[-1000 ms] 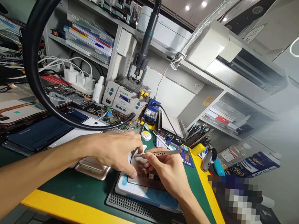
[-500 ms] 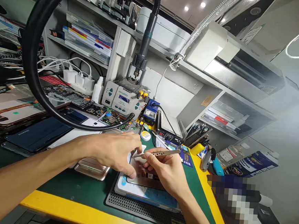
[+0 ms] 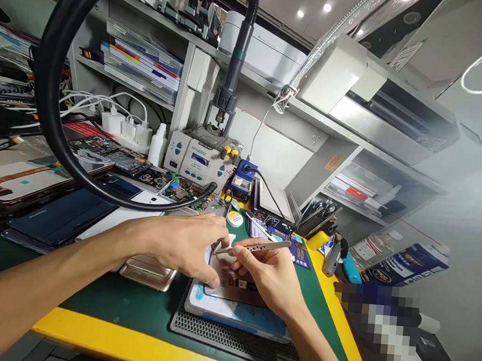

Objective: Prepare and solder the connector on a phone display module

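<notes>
A phone screen panel [image 3: 226, 291] with a silvery back, a dark patch and a small white label lies on a white and blue box [image 3: 218, 308]. My left hand [image 3: 186, 245] grips the panel's left end, thumb on the near edge and fingers curled over the far side. Between the thumb and fingers of my right hand [image 3: 273, 277] is a pair of metal tweezers [image 3: 267, 246] with holes along its arm. Their tips point left and touch or hover over the panel beside my left fingers; which, I cannot tell. My right hand covers the panel's right part.
Under the box is a black perforated mat [image 3: 212, 334]. Gold phone housings [image 3: 150, 276] lie left of it, beside a dark phone [image 3: 67, 211]. A hot air station [image 3: 198, 160] stands behind, its thick black hose [image 3: 49, 76] looping on the left. Bottles and tools line the right edge.
</notes>
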`<state>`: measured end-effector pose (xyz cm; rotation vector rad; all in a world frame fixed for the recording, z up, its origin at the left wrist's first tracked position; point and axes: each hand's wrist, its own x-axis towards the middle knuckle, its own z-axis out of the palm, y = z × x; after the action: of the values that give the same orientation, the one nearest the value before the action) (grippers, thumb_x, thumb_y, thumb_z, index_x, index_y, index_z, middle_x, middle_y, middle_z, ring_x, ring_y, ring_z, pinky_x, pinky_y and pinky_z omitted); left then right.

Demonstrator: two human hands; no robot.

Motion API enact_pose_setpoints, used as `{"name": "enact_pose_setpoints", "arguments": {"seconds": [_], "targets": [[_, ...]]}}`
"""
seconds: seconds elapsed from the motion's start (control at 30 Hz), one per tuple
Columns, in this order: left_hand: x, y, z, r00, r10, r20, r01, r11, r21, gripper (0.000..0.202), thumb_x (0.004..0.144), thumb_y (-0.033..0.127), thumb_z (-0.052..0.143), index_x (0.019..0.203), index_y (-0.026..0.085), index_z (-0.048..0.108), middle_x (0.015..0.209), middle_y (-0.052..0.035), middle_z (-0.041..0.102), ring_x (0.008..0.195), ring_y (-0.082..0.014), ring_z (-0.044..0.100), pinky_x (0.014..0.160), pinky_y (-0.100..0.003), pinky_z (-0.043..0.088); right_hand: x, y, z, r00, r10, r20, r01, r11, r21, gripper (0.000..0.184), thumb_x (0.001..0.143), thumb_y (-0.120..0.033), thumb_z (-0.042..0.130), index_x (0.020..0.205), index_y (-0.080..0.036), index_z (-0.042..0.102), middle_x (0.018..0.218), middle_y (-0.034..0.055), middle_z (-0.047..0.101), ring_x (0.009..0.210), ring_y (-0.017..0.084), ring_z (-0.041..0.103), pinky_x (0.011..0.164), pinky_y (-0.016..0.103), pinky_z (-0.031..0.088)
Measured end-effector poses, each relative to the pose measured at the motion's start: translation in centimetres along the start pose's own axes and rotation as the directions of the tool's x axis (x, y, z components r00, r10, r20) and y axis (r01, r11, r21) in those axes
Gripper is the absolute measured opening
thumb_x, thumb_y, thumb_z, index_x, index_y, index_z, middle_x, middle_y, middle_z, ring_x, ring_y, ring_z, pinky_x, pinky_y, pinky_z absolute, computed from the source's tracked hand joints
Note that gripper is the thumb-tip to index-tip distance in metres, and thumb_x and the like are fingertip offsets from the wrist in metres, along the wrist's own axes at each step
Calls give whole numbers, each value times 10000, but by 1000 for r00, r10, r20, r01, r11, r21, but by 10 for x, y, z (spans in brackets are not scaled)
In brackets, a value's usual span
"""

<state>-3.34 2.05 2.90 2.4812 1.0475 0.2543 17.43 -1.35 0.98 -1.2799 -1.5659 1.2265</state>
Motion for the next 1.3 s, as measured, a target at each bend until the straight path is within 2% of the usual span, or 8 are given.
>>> {"name": "enact_pose_setpoints", "arguments": {"seconds": [0.13, 0.47, 0.6, 0.93, 1.3], "targets": [[1, -1, 1, 1000, 13, 0, -13, 1000, 3, 522, 672, 558, 731, 1098, 272, 634, 1085, -29, 607, 1035, -271, 589, 859, -356, 455, 0, 3, -1, 1000, -14, 9, 15, 1000, -20, 340, 835, -481, 725, 889, -145, 726, 670, 32, 669, 589, 129, 596, 551, 225, 488], [-1, 1, -2, 999, -17, 29, 17, 1000, -11, 520, 679, 557, 727, 1104, 276, 622, 1088, -25, 604, 1031, -268, 592, 844, -351, 467, 1, 4, -2, 1000, -18, 8, 19, 999, -30, 324, 851, -472, 712, 886, -151, 721, 677, 28, 670, 600, 130, 606, 568, 233, 498], [-1, 2, -2, 999, -29, 31, 29, 999, -16, 549, 669, 564, 732, 1125, 281, 618, 1120, -30, 605, 1041, -271, 592, 838, -349, 468, 0, 3, -2, 999, -14, 30, 14, 1000, -4, 329, 839, -472, 722, 881, -146, 719, 689, 33, 675, 609, 141, 619, 572, 245, 505], [-2, 3, -2, 999, -36, 13, 37, 999, -9, 536, 666, 546, 741, 1119, 282, 629, 1108, -30, 617, 1018, -276, 601, 819, -351, 475, 0, -4, 0, 1000, 3, -5, -3, 1000, -21, 352, 808, -482, 739, 859, -135, 718, 661, 27, 677, 580, 130, 611, 545, 226, 488], [-1, 2, -1, 999, -48, 18, 48, 999, -25, 554, 664, 550, 742, 1138, 283, 635, 1155, -34, 619, 1058, -291, 596, 870, -369, 471, 0, -3, 0, 1000, -27, -10, 27, 996, -84, 316, 849, -443, 702, 850, -128, 726, 667, 33, 687, 571, 130, 609, 541, 231, 476]]}}
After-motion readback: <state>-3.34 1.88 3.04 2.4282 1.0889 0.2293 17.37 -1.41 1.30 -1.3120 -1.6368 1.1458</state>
